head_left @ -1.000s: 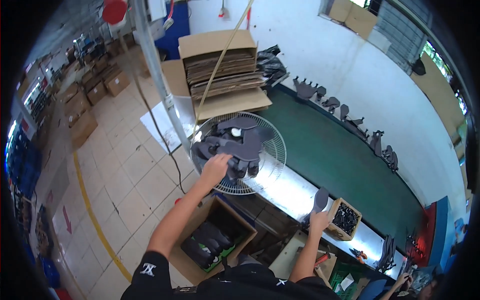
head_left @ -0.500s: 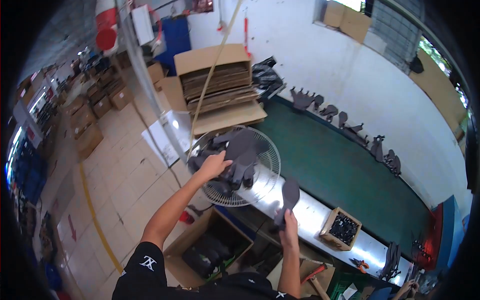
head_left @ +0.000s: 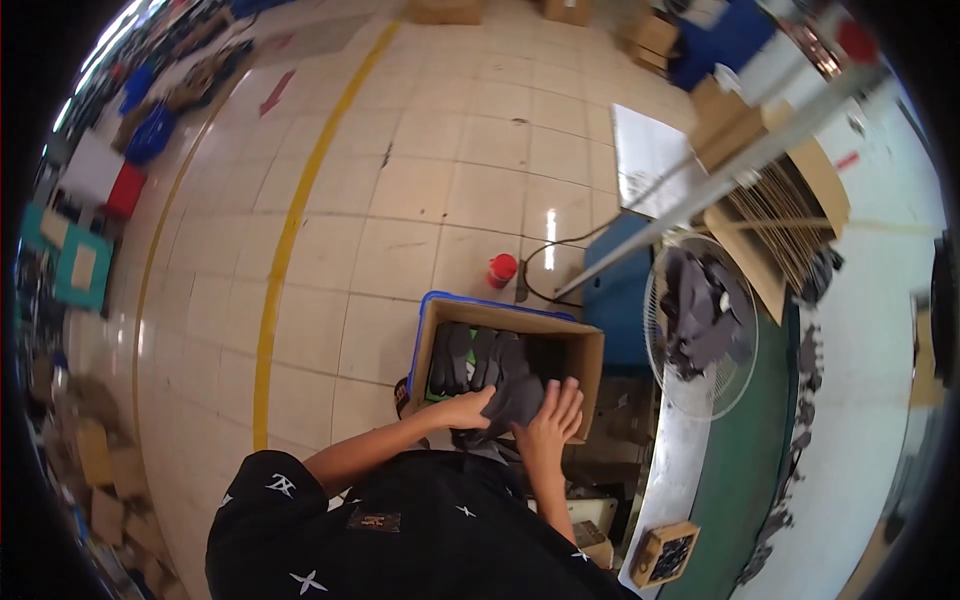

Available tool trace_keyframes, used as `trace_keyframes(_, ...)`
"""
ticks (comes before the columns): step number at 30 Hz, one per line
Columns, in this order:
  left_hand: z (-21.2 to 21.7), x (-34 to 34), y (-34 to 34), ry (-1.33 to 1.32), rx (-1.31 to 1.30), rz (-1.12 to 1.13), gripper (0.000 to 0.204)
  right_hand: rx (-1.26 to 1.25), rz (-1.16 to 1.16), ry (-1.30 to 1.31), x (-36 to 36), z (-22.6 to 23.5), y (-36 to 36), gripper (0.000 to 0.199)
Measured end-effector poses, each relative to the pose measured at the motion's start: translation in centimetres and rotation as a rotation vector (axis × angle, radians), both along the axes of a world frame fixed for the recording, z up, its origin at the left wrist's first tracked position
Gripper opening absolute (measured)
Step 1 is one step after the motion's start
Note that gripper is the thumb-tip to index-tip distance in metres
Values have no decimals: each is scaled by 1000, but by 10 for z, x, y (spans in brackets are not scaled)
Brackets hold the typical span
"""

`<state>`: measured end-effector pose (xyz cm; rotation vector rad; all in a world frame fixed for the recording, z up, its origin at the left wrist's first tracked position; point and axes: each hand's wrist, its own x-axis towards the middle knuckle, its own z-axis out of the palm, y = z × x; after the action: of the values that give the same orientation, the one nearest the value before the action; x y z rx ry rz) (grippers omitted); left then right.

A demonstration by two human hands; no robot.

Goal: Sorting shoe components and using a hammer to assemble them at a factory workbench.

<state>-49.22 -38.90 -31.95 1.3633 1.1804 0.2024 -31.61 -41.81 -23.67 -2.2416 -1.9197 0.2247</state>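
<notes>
Both hands, left hand (head_left: 465, 408) & right hand (head_left: 548, 418), fingers holding dark insoles (head_left: 515, 395); lay flat in cardboard box (head_left: 585, 350), beside near stack.

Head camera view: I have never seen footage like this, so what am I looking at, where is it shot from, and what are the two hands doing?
The picture comes from a wide fisheye camera worn on a person's head, looking down, which is why straight edges curve near the rim. No machine is at work here, only a person's two bare hands. The left hand and right hand both grip a bundle of dark grey flat pieces over an open cardboard box that stands on the tiled floor. More dark pieces stand in a row inside the box. To the right are a round fan with dark pieces draped on its grille, and a green conveyor belt. A small red container stands on the floor behind the box.
</notes>
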Motion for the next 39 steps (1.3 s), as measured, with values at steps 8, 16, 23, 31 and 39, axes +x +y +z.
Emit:
trace_keyframes(8, -31, -72, 10, -195, -187, -816, 63, -1266, 852, 758, -28, -77, 33, 61)
trace_keyframes(16, -43, -148, -7, -117, 287, 90, 52, -1528, 487, 823, -43, -116, 40, 63)
trace_keyframes(23, -112, -307, -139, 150, 73, 868, 37, -1117, -103, 1306, -27, -206, 65, 74)
trace_keyframes(31, -138, -339, -351, 135, -766, 982, 31, -884, -562, 1528, -116, -393, 69, 76)
trace_keyframes(39, -132, -292, -279, 478, -599, 872, 35, -430, -266, 126, -125, -411, 60, 56)
